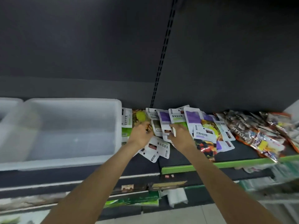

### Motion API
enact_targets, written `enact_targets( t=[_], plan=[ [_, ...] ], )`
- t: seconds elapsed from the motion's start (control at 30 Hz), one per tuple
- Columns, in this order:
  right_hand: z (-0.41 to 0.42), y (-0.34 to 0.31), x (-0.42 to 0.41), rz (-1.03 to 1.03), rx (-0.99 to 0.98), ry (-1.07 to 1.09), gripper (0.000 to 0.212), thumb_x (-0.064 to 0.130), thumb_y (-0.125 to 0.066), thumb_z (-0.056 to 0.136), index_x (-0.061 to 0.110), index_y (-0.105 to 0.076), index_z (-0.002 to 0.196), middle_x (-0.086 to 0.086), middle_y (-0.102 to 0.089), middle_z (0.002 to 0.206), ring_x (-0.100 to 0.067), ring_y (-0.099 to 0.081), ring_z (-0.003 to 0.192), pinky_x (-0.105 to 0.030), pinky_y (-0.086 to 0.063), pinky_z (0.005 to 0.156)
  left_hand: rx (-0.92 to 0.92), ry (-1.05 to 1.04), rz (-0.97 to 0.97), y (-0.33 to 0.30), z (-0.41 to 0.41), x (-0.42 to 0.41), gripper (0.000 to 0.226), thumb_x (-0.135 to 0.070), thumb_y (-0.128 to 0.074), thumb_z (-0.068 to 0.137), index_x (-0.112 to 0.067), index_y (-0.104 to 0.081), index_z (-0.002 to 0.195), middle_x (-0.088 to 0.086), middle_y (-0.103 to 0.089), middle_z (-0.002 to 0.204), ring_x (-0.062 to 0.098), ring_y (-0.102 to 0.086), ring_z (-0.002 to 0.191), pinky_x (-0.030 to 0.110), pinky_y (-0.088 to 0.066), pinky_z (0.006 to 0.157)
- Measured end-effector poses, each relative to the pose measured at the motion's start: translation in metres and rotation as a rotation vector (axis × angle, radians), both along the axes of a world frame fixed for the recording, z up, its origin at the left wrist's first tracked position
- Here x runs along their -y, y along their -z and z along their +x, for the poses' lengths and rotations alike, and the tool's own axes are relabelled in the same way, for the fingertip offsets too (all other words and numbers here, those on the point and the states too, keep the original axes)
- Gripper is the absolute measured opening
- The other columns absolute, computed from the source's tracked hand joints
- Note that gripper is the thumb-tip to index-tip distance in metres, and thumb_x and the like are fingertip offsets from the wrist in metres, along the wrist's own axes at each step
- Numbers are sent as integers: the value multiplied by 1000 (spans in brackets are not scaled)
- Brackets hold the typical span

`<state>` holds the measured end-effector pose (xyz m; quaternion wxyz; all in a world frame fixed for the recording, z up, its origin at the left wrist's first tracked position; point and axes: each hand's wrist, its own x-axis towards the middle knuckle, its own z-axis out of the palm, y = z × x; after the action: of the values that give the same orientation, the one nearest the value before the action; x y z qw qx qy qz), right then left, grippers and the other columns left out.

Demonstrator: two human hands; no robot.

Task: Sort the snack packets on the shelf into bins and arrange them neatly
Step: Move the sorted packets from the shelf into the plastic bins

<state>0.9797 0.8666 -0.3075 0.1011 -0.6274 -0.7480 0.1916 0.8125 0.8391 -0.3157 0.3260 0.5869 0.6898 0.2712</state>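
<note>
While bin (pixel 72 126) at shelf's left end sits bare inside, translucent white w/ a second bin (pixel 8 107) cut off at frame edge, best to fill it one packet type at a time. Left hand (pixel 141 135) down in pile just right of bin wall, fingers curled into packets; can't tell which one gripped, if any. Right hand (pixel 179 136) close beside, fingers curled round a white packet edge (pixel 174 131). Should lift matching packets only, square edges together, lay flat in bin, labels one way. Snack packets (pixel 169 125) heaped mid-shelf against back panel: flat white pouches w/ green or purple label blocks, some face down near front edge, overlapping, slippery-looking film. Fruit-print pouch (pixel 205 147) at front edge, partly overhanging; could slide off if pile nudged. Foil-wrapped packs (pixel 258 133), brown/silver, piled toward shelf's right end, for a separate bin prob.
</note>
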Motion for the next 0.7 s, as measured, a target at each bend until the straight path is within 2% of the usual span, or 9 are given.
enact_targets(
  t=[0.13,0.2,0.23,0.3,0.37,0.47,0.6,0.7],
  plan=[
    [27,14,-33,-24,55,-80,57,22,-54,94,15,-31,146,-8,-26,152,-25,-22,141,-38,-29,112,-69,-130,-89,16,15,-14,51,-25,-57,94,-16,-40,142,13,-35,147,28,-39,132,30,-33,106],
    [35,21,-46,-31,100,-118,64,28,-53,95,19,-21,149,-6,-13,157,-24,-10,145,-38,-22,117,-96,-156,-139,24,20,-19,49,-26,-56,94,-13,-42,139,14,-38,145,28,-39,132,31,-33,105],
    [39,26,-50,-41,119,-140,66,31,-52,95,19,-18,150,-6,-9,158,-23,-7,146,-38,-18,118,-90,-162,-167,28,22,-20,45,-25,-56,94,-12,-45,135,16,-44,138,28,-44,125,31,-37,100],
    [45,35,-52,-74,139,-179,69,37,-51,95,18,-16,150,-7,-8,158,-24,-6,146,-38,-16,118,-69,-175,-189,34,29,-23,32,-22,-58,93,-9,-53,122,17,-55,122,25,-52,102,28,-41,83],
    [50,45,-50,-112,177,-232,70,42,-48,95,18,-14,151,-8,-5,158,-23,-5,146,-39,-15,118,-39,-227,-176,37,36,-25,24,-20,-59,92,-7,-56,112,16,-58,115,21,-52,92,25,-41,74],
    [56,55,-47,-116,217,-291,71,43,-46,96,22,-8,152,-5,3,160,-22,2,147,-40,-9,120,2,-345,-191,33,47,-29,33,-24,-62,92,-3,-52,115,14,-63,107,24,-59,93,28,-47,74],
    [63,53,-50,-82,181,-292,77,39,-54,93,24,-6,152,-1,2,160,-20,0,147,-39,-10,120,-142,-414,-319,27,58,-38,38,-39,-64,88,-7,-52,104,9,-63,101,27,-62,97,35,-52,80],
    [68,51,-54,-50,263,-337,87,39,-60,89,26,-2,152,2,4,160,-19,1,147,-42,-8,119,-131,-385,-283,23,65,-47,32,-28,-67,88,-6,-54,109,12,-64,106,29,-61,104,36,-49,81]
  ],
)
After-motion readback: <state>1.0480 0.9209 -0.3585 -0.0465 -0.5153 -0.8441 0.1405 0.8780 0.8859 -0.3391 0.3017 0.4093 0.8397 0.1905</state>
